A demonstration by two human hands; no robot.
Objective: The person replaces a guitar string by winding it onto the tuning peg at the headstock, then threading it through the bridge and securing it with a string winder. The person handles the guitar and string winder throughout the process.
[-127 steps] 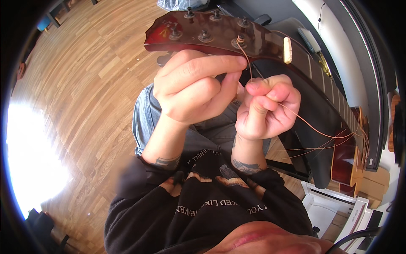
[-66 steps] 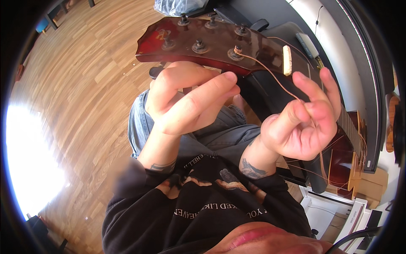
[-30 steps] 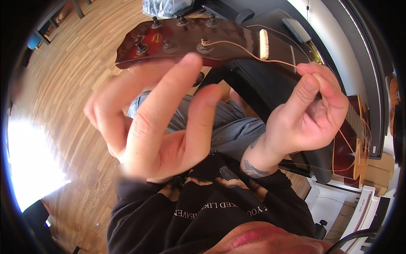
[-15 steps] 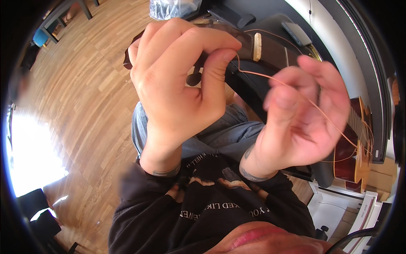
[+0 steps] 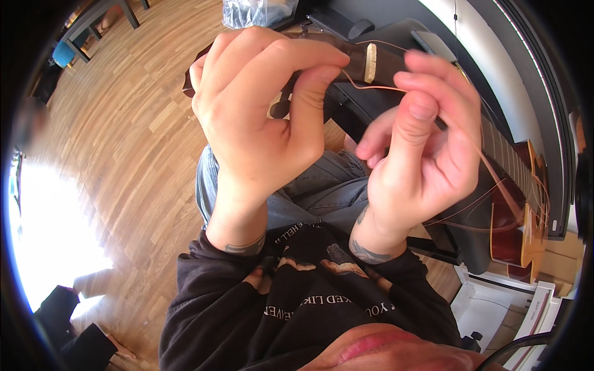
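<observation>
A thin copper-coloured guitar string (image 5: 377, 87) runs, slightly kinked, between my two hands. My left hand (image 5: 253, 117) pinches its end between thumb and forefinger, over the dark headstock (image 5: 197, 77) of an acoustic guitar (image 5: 510, 232). That hand hides most of the headstock; a dark tuning peg (image 5: 279, 110) shows beneath it. My right hand (image 5: 427, 136) has its thumb and forefinger closed around the string, right of the pale nut (image 5: 370, 63). From there the string trails down toward the guitar's body. Other loose strings curl near the body.
Behind the guitar stands a black keyboard (image 5: 544, 117). A clear plastic bag (image 5: 250, 13) is at the top, and a dark bench (image 5: 102, 15) at far left on the wooden floor (image 5: 136, 173). A white appliance-like object (image 5: 526, 315) lies at lower right.
My right hand has moved left and its fingers have closed in on the string. The string's trailing part has shifted. My left hand keeps its pinch, almost unmoved.
</observation>
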